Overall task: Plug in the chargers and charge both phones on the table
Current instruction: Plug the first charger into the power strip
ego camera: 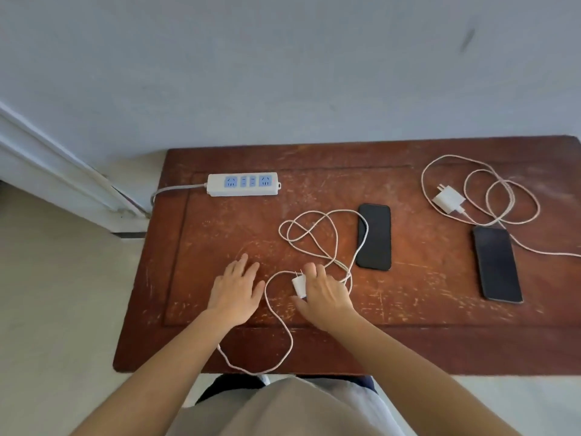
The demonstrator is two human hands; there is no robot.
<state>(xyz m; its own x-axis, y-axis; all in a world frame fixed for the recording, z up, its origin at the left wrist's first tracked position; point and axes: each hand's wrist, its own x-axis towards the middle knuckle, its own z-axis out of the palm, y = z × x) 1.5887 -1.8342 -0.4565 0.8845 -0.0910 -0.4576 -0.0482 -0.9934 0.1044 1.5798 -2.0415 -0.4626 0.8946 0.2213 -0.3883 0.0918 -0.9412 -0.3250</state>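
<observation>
A white power strip point(242, 184) with blue sockets lies at the table's back left, all sockets empty. My right hand point(327, 295) grips a small white charger plug point(298, 286), prongs pointing away from me; its looped white cable point(314, 237) trails across the near phone point(374, 236). My left hand point(237, 291) rests flat on the wood beside it, fingers spread. A second white charger point(448, 200) with its coiled cable point(500, 196) lies at the back right, above the second black phone point(496, 264). Both phones lie flat with dark screens.
The worn brown wooden table point(220, 234) stands against a pale wall. The strip's grey cord point(176, 190) runs off the left edge toward a white door frame point(63, 174). Part of the cable hangs over the near edge by my lap.
</observation>
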